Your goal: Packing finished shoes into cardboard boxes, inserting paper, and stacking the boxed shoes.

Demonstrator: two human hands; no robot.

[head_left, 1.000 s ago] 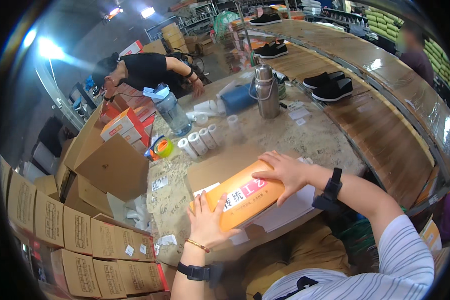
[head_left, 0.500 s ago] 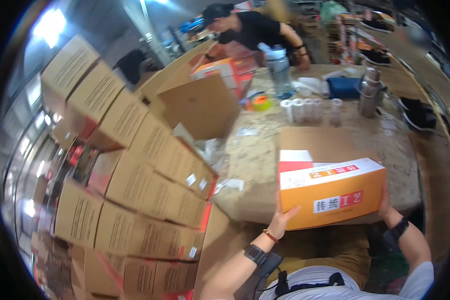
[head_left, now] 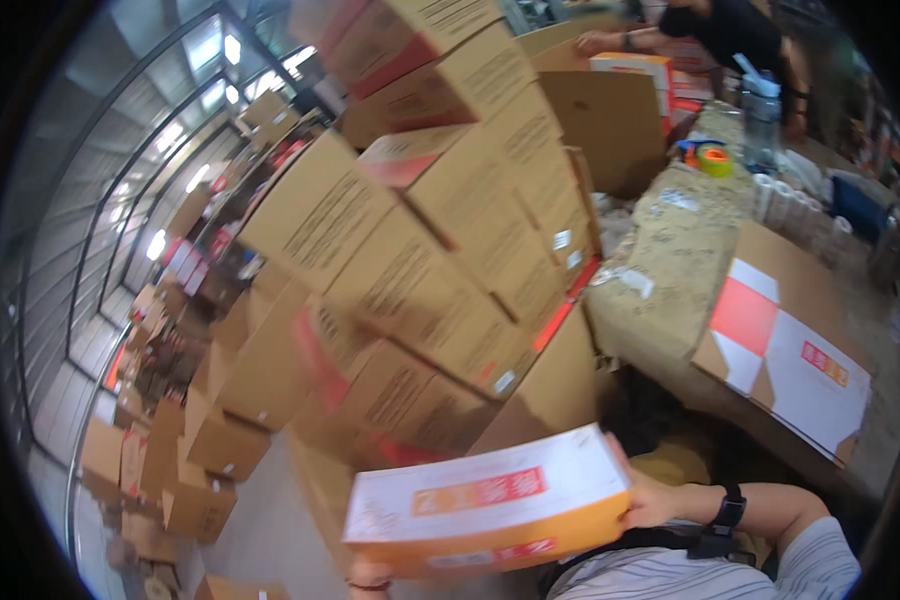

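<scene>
Between my two hands hangs an orange and white cardboard box (head_left: 475, 490), long and low, its white top facing up. My right hand (head_left: 652, 497) grips its right end, with the thumb along the side. At the lower left corner sits my left hand (head_left: 370, 572), mostly hidden by the box and blurred at the lower edge. The box is in the air in front of my body, left of the table (head_left: 660, 240). On the table's near edge lies a flat white, red and brown box blank (head_left: 805, 375), apart from both hands.
Stacked brown cartons (head_left: 410, 275) rise just beyond the held box. More cartons (head_left: 210, 440) stand on the floor at left. The table bears a water bottle (head_left: 760, 125), a tape roll (head_left: 713, 162) and several white rolls (head_left: 785, 205). Another person (head_left: 735, 35) stands behind it.
My view has swung left. Both hands have carried the orange and white box from over the table's front edge to the left, and the flat blank stays on the table.
</scene>
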